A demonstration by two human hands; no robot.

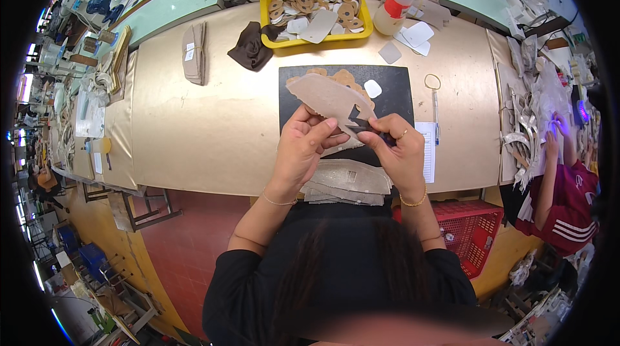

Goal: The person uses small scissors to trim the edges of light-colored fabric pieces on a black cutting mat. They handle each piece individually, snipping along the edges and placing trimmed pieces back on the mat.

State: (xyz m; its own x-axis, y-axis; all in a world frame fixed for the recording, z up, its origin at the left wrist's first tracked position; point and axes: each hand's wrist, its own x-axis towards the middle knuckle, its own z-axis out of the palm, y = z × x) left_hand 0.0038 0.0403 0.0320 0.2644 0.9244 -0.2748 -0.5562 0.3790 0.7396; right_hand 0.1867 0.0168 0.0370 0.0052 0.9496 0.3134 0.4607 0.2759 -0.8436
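Note:
My left hand [307, 142] pinches the lower edge of a curved beige fabric panel [332, 96] between thumb and fingers. The panel is raised over a black mat [394, 79]. My right hand [398, 146] is closed round small black thread snips [361, 125], whose dark tips meet the panel's right end. Behind the panel, round tan pieces [345, 77] partly show on the mat, beside a small white patch [372, 88]. Below my hands, a stack of similar beige panels [349, 178] lies at the table's near edge.
A yellow tray [366, 23] of tan and white pieces stands at the back, by a blue-capped bottle [395, 7]. Dark cloth [250, 49] and bundled panels [194, 55] lie left. A pen [436, 110] and paper [426, 152] lie right. Another person [565, 200] works far right.

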